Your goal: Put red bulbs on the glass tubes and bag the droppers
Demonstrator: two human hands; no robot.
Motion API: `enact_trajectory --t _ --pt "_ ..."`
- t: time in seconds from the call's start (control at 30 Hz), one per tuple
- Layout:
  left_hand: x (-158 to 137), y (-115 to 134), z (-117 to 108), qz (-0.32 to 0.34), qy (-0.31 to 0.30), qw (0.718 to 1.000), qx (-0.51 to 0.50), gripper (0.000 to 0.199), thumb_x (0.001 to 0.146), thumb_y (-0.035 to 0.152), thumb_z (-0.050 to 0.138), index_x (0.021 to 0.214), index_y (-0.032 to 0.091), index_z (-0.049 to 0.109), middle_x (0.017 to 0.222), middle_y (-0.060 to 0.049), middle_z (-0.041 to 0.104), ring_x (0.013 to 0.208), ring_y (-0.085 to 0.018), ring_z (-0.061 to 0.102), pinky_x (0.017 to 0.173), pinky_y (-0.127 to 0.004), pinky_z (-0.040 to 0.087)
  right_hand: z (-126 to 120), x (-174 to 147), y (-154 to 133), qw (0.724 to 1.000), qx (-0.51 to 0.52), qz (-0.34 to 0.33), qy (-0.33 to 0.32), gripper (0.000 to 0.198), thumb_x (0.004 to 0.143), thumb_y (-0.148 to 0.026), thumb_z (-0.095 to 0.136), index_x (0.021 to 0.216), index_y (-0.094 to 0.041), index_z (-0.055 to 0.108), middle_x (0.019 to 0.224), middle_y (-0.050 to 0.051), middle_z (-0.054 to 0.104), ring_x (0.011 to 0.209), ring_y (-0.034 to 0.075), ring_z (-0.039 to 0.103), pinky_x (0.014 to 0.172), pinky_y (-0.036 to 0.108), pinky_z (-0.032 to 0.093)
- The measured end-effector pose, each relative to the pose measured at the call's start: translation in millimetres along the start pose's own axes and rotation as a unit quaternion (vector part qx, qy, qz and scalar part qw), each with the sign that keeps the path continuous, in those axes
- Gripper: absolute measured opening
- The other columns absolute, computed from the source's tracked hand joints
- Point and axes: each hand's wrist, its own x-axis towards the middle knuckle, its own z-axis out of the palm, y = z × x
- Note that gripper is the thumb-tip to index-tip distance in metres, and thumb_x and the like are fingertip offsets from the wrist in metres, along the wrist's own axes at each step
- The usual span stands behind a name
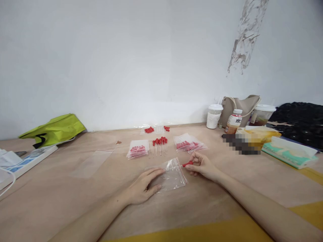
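A clear zip-lock bag [173, 176] lies on the brown table covering, its red-striped mouth facing right. My left hand [143, 185] rests on the bag's left part with fingers spread. In my right hand [202, 165], thumb and fingers pinch the red handle of a small screwdriver [187, 163]. Its thin shaft points left at the bag's mouth; whether the tip is inside I cannot tell. Beyond the bag, several red-handled screwdrivers [159, 141] lie in a row, handles away from me. Stacks of filled bags flank them, one to the left [138, 149] and one to the right [188, 143].
Flat plastic bags [93, 163] lie at the left, near a power strip [32, 163] and a lime-green bag [54, 129]. Loose red pieces [149, 129] sit by the wall. Rightward stand a lidded cup [214, 117], a bottle [233, 121] and a tissue pack [289, 151].
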Motion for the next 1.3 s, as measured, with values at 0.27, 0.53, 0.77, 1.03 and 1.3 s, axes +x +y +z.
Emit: enact_trajectory --t 0.27,0.53,0.77,1.03,1.3 --pt "1 -1 1 0.002 -0.003 1.0 0.001 0.045 0.083 0.028 0.046 0.127 0.025 0.035 0.126 -0.005 0.046 0.115 -0.021 0.042 0.097 -0.038 0.034 10 10 9 0.993 -0.094 -0.057 -0.03 0.032 0.049 -0.031 0.075 0.067 -0.014 0.055 0.05 -0.006 0.052 0.044 0.006 0.044 0.043 0.018 0.035" --pt "2 0 1 0.008 0.0 1.0 -0.007 0.043 0.085 0.026 0.044 0.126 0.025 0.037 0.124 -0.005 0.048 0.113 -0.021 0.043 0.095 -0.039 0.035 25 1 1 0.995 -0.054 -0.022 -0.084 0.028 0.056 -0.035 0.07 0.075 -0.015 0.063 0.059 -0.002 0.057 0.051 0.009 0.05 0.05 0.021 0.041" --pt "2 2 -1 0.016 -0.012 1.0 -0.004 0.042 0.086 0.026 0.043 0.127 0.025 0.036 0.125 -0.004 0.047 0.115 -0.02 0.041 0.097 -0.038 0.033 26 -1 1 0.988 -0.13 -0.027 -0.084 0.033 0.054 -0.025 0.07 0.085 -0.015 0.063 0.057 -0.004 0.053 0.046 0.006 0.04 0.042 0.016 0.032" --pt "-3 1 -6 -0.026 0.046 0.999 0.007 0.03 0.087 0.029 0.039 0.116 0.023 0.047 0.119 -0.005 0.05 0.108 -0.019 0.047 0.092 -0.035 0.038 11 4 8 0.943 -0.323 -0.067 0.05 0.017 0.061 -0.025 0.06 0.074 -0.015 0.066 0.067 0.0 0.056 0.048 0.007 0.039 0.045 0.02 0.032" --pt "-6 -4 -6 -0.016 0.009 1.0 0.012 0.032 0.085 0.024 0.043 0.117 0.024 0.046 0.117 -0.003 0.053 0.108 -0.018 0.047 0.094 -0.034 0.037 3 24 6 0.912 -0.369 -0.137 0.115 0.018 0.071 -0.025 0.05 0.081 -0.015 0.06 0.073 0.003 0.061 0.06 0.012 0.052 0.056 0.023 0.04"
